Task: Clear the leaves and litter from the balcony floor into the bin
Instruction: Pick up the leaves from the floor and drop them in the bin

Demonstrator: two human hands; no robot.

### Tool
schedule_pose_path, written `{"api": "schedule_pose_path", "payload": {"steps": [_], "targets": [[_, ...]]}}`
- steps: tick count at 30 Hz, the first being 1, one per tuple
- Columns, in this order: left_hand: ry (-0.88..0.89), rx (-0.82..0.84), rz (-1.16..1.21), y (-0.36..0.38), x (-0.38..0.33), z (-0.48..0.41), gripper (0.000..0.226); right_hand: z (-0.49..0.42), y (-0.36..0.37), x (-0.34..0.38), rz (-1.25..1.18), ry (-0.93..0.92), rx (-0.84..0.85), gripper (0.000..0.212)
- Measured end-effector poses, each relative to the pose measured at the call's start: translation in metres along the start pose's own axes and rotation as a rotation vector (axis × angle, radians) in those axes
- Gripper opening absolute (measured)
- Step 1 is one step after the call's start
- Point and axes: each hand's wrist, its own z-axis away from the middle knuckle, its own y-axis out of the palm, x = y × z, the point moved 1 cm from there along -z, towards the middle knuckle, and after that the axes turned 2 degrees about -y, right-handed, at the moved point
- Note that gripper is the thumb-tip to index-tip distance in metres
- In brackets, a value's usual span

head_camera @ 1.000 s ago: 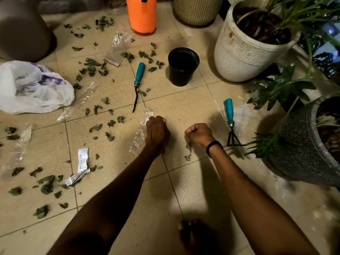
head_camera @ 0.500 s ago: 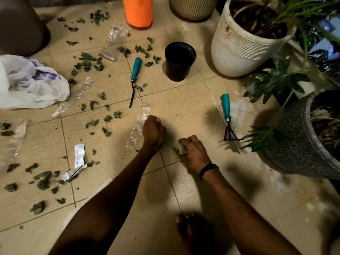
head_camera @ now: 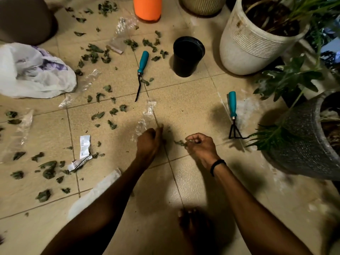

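Leaf (head_camera: 180, 143): 1 crumpled green scrap pinched by right hand (head_camera: 200, 146).

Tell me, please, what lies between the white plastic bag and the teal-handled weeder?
In the head view, a clear plastic wrapper and a few green leaves lie between the bag and the weeder.

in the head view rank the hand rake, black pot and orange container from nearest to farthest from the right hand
From the right hand, pinching a leaf:
1. Hand rake, just right of it.
2. Black pot, ahead, mid-floor.
3. Orange container, far top edge.
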Motion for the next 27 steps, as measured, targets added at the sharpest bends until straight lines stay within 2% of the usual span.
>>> {"api": "schedule_pose_path", "payload": {"steps": [2, 4, 7, 8, 10, 12, 15, 20, 25, 26, 27], "targets": [[0.152, 0.024, -0.226, 0.009, 0.011, 0.009, 0.026, 0.0, 0.003, 0.004, 0.029, -0.016, 0.009, 0.019], [0.148, 0.031, -0.3, 0.017, 0.02, 0.016, 0.018, 0.001, 0.01, 0.007, 0.194, -0.101, 0.048, 0.022], [0.261, 0.021, -0.441, 0.029, 0.022, 0.026, 0.028, 0.01, 0.021, 0.007, 0.536, -0.341, 0.08, 0.035], [0.281, 0.008, -0.454, 0.03, 0.022, 0.029, 0.029, 0.013, 0.027, 0.003, 0.589, -0.41, 0.085, 0.033], [0.299, -0.011, -0.445, 0.028, 0.024, 0.03, 0.025, 0.021, 0.038, 0.001, 0.574, -0.468, 0.062, 0.013], [0.306, 0.001, -0.416, 0.028, 0.027, 0.029, 0.022, 0.024, 0.042, -0.001, 0.538, -0.458, 0.013, 0.004], [0.346, 0.005, -0.414, 0.029, 0.031, 0.031, 0.023, 0.015, 0.037, 0.003, 0.487, -0.366, -0.018, 0.006], [0.262, -0.018, -0.359, 0.033, 0.023, 0.029, 0.015, -0.008, 0.028, 0.032, 0.209, -0.199, -0.046, 0.017], [0.11, -0.112, -0.202, 0.025, 0.01, 0.024, 0.014, -0.023, 0.052, 0.041, 0.495, -0.453, 0.07, 0.02], [0.097, -0.162, -0.176, 0.023, 0.011, 0.024, 0.011, -0.023, 0.058, 0.043, 0.63, -0.504, 0.048, 0.018], [0.096, -0.204, -0.155, 0.021, 0.013, 0.024, 0.009, -0.021, 0.062, 0.044, 0.661, -0.519, 0.048, 0.014]]}}
